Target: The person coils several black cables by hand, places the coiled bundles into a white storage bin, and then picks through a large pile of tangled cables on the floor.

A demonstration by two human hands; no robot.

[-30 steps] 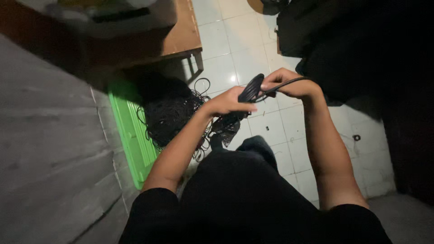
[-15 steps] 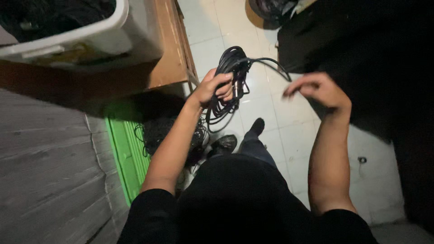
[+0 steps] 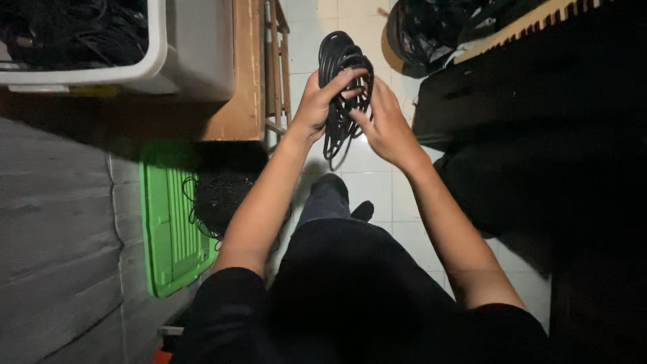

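Observation:
A coil of black cable (image 3: 335, 61) is held up in front of me over the white tiled floor. My left hand (image 3: 317, 101) grips the coil from the left, fingers wrapped through the loops. My right hand (image 3: 383, 125) holds the same coil from the right, fingers on its lower strands. A loose loop hangs below both hands.
A white bin (image 3: 162, 61) with dark cables inside sits on a wooden stand (image 3: 239, 114) at upper left. A green crate (image 3: 168, 229) holding tangled black cable (image 3: 219, 199) lies on the floor at left. Black bags (image 3: 431, 30) and dark furniture (image 3: 539, 114) fill the right.
Both hands have risen with the cable coil. My right hand, which was apart from the coil half a second ago, has come back onto it. The view has tilted upward.

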